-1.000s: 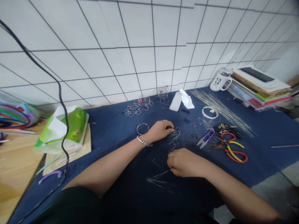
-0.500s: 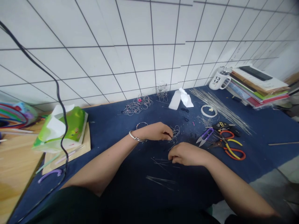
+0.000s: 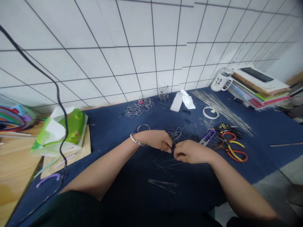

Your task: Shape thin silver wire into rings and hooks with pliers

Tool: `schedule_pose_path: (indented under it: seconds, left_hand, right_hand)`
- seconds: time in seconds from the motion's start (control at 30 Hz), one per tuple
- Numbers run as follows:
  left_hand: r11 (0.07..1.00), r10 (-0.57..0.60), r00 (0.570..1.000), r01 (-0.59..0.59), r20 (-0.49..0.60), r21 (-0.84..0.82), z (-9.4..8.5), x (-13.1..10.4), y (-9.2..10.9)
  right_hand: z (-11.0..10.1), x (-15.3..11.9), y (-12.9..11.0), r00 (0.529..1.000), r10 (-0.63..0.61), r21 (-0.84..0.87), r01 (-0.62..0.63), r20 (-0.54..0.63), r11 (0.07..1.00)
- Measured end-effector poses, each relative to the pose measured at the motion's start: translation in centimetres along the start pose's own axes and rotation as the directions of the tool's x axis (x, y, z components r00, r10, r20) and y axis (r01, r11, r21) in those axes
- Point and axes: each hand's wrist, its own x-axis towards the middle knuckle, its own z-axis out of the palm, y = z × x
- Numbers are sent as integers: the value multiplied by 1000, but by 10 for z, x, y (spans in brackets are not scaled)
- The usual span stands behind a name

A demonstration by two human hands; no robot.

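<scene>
My left hand [image 3: 158,140], a silver bangle on its wrist, is closed in a pinch over the dark blue cloth. Close beside it, my right hand [image 3: 192,152] is also closed, its fingertips almost meeting those of the left. A faint bit of thin wire [image 3: 173,149] seems to show between the two pinches; its ends are hidden by the fingers. Just behind the hands lies a loose tangle of bent wire loops [image 3: 175,134]. Several straight wire pieces [image 3: 163,183] rest on the cloth in front, and others lie crossed just below the fingers.
Right of my hands are purple thread snips [image 3: 208,136] and orange-yellow handled pliers [image 3: 234,151]. Behind lie long straight wires [image 3: 224,110], a white coil [image 3: 211,112] and tangled wire loops [image 3: 137,107]. A mug [image 3: 221,80] stands far right; a tissue pack [image 3: 63,130] and black cable [image 3: 62,105] are left.
My left hand has come down toward me from the wire tangle, uncovering more of it. My right hand has shifted slightly up and right, and the fingertips are now closer together.
</scene>
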Motion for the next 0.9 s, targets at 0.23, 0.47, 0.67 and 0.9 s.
schedule_pose_path:
  seconds: [0.23,0.47,0.67,0.9]
  left_hand:
    - [996,-18,994,27,-109,81,3,2,4]
    - [809,41,972,103,-230,579,9,5,-1]
    - [530,71,969,164,-236,832,15,7,6]
    - [404,126,956,193,-263,894,20,13,2]
  right_hand:
    - [-8,-2,10,957,142,-152,-184,-251,971]
    - [3,5,16,922,172,-325,-290,-347,900]
    - [6,6,16,876,262,-381,-422,-404,823]
    - [6,6,21,831,348,-345,-510,-435,788]
